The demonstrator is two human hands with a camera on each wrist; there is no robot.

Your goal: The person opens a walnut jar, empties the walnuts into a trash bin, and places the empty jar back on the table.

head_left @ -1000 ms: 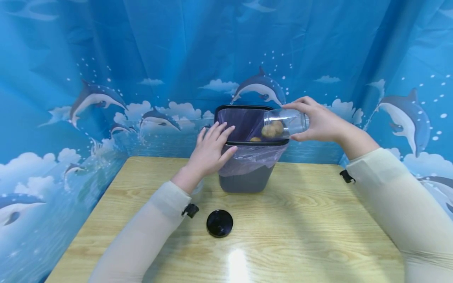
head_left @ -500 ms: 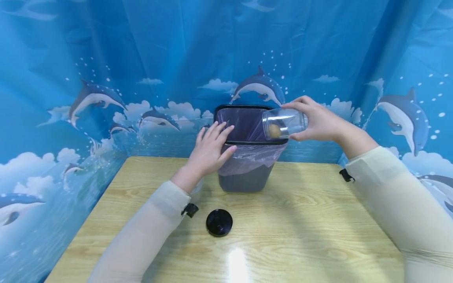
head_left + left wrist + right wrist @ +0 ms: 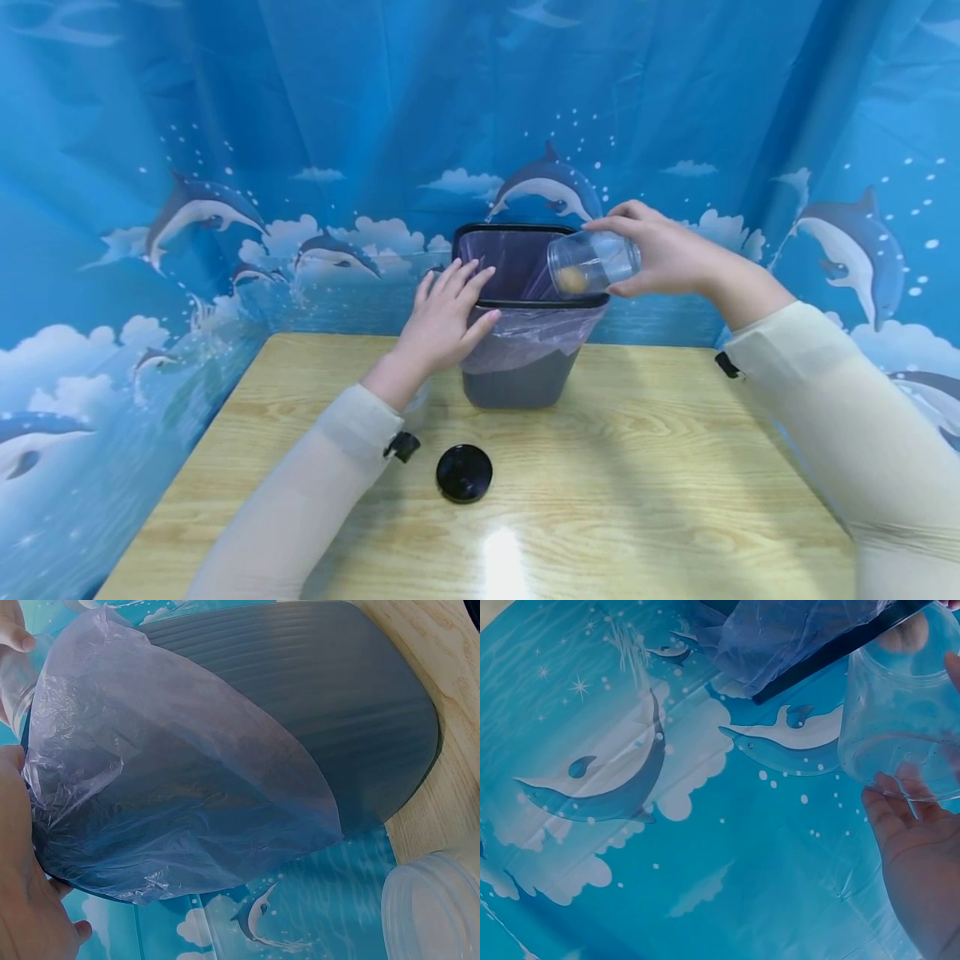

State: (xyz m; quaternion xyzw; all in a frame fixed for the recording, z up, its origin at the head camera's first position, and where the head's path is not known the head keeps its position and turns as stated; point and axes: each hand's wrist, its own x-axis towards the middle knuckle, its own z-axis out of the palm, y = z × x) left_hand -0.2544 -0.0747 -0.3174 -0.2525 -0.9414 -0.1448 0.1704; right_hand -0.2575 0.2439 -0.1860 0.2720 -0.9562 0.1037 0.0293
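Observation:
In the head view my right hand (image 3: 671,254) grips a clear jar (image 3: 611,257) by its base end, fingers and thumb around it. The jar lies tipped over the bin's right rim, mouth toward the inside. One round tan ball (image 3: 573,280) sits near its mouth; its kind is unclear. A grey trash bin (image 3: 517,387), lined with a thin purple bag (image 3: 517,342), stands at the table's back. My left hand (image 3: 442,325) rests at the bin's left rim, fingers straight and spread. The bin's bottom is hidden.
A black round lid (image 3: 464,473) lies on the wooden table (image 3: 637,483) in front of the bin. Another clear container (image 3: 435,907) stands left of the bin, mostly behind my left wrist. A blue dolphin-print curtain (image 3: 337,125) hangs close behind.
Several tan balls showed at the jar's mouth and in the bin; now one remains visible in the jar. The jar has shifted slightly left and tilted further down. The left hand stays put.

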